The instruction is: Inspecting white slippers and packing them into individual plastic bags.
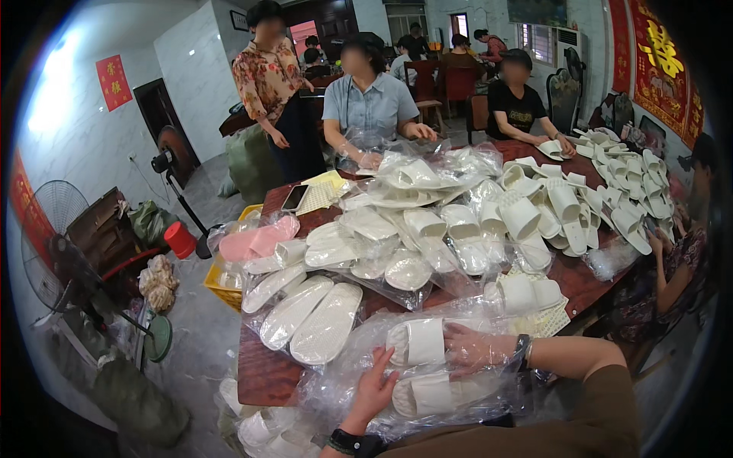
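Observation:
A pair of white slippers lies side by side at the table's near edge, in and around clear plastic. My right hand (479, 348) comes in from the right and grips the farther slipper (425, 342), its fingertips partly hidden at the strap. The nearer slipper (427, 395) lies below it, under a clear plastic bag (336, 388). At the toe ends is my left hand (372, 391), with thumb and fingers apart, touching the plastic. A dark band circles each wrist.
Bagged white slippers (324, 320) cover the middle of the red-brown table (267, 374); loose slippers (565, 202) pile at the right. A pink slipper (259, 238), yellow sheets (321, 195) and a phone (295, 198) lie left. A yellow crate (221, 286) stands beside the table. Several people sit or stand around.

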### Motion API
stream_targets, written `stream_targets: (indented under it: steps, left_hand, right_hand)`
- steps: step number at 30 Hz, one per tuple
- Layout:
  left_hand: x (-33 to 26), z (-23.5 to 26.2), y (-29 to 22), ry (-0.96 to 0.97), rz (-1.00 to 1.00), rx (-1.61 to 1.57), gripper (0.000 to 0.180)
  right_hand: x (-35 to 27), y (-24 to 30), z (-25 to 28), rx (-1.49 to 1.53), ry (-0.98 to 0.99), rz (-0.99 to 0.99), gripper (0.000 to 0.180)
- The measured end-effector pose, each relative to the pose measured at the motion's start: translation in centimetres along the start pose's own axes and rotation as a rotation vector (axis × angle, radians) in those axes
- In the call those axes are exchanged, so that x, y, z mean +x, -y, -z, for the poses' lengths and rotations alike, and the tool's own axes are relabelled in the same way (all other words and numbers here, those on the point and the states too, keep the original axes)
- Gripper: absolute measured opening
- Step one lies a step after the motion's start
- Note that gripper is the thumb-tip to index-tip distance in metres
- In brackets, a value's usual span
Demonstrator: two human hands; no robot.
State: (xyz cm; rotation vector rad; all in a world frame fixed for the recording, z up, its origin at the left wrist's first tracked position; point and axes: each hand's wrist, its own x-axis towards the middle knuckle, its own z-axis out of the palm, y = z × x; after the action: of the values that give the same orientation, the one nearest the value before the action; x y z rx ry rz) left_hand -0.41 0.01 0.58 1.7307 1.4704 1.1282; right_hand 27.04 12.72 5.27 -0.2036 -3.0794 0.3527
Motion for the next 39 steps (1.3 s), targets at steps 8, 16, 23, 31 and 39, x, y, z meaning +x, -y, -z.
stream_targets:
  steps: [8, 16, 23, 31, 39]
  left_hand:
    - [0.0, 0.6, 0.8, -0.061, 0.027, -0.160, 0.056]
    - [0.1, 2.7, -4.2, -0.053, -0.238, 0.216, 0.066]
    - [-0.5, 2.5, -2.2, 0.215, -0.195, 0.541, 0.127]
    - [0.2, 2.0, -1.5, 0.409, -0.019, 0.637, 0.142]
    - [0.5, 1.9, -2.0, 0.411, 0.047, 0.698, 0.142]
  right_hand:
    - [3.0, 0.2, -4.7, 0.181, -0.251, -0.006, 0.072]
    - [4.6, 1.6, -3.9, 0.030, -0.188, 0.015, 0.075]
    - [6.2, 1.5, -4.7, -0.064, -0.268, 0.070, 0.059]
    - [1.0, 1.1, -2.3, -0.021, -0.048, -0.004, 0.045]
    - [-8.5, 1.4, 0.7, 0.010, -0.011, -0.177, 0.051]
